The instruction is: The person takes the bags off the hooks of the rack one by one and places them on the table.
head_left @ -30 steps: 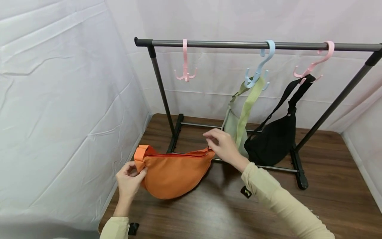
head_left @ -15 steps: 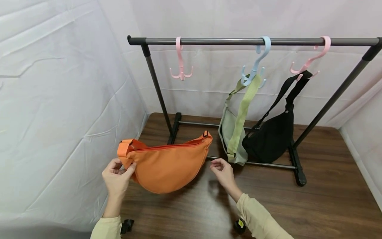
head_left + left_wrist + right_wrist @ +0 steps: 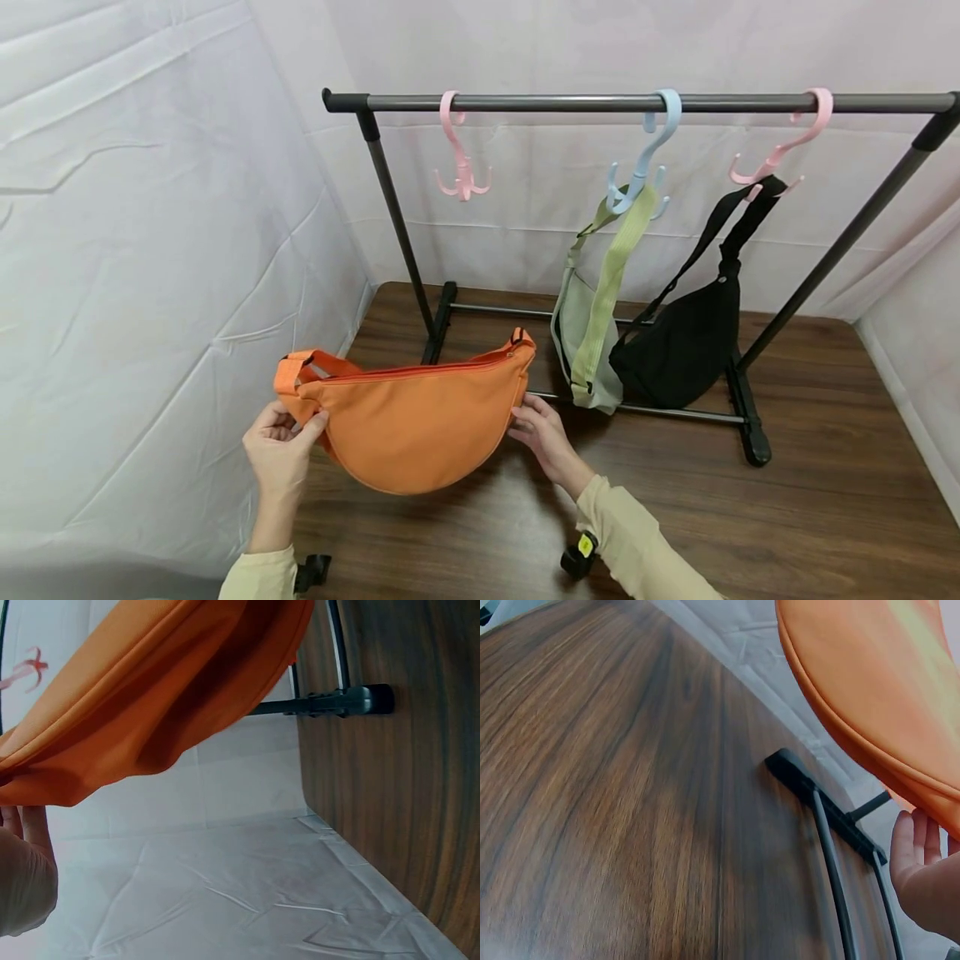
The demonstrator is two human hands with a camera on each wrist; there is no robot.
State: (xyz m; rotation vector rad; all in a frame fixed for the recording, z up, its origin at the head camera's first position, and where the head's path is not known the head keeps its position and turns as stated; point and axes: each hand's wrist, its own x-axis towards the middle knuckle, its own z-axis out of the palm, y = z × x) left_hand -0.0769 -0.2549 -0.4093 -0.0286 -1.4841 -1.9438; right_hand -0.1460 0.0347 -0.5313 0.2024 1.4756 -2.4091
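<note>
An orange crescent-shaped bag (image 3: 416, 425) with a red zipper hangs above the table in the head view. At its left end my left hand (image 3: 279, 446) pinches the fabric, thumb in front. My right hand (image 3: 546, 437) touches the bag's right edge; in the right wrist view its fingers (image 3: 905, 844) reach up straight against the bag's underside, partly hidden by it. The left wrist view has the bag's fabric (image 3: 165, 697) drooping beside the left hand (image 3: 26, 877). Behind the bag, a pink hook (image 3: 463, 171) hangs bare on the rack's left.
A dark metal rack (image 3: 555, 103) stands on the wooden table (image 3: 840, 467). A blue hook (image 3: 643, 162) carries a pale green bag (image 3: 585, 333); another pink hook (image 3: 787, 150) carries a black bag (image 3: 682, 350). White cloth (image 3: 150, 292) encloses the left and back.
My right hand has left the bag's upper right corner, dropped lower, then come back to touch its right edge. The left hand and bag have shifted left. The left pink hook has turned.
</note>
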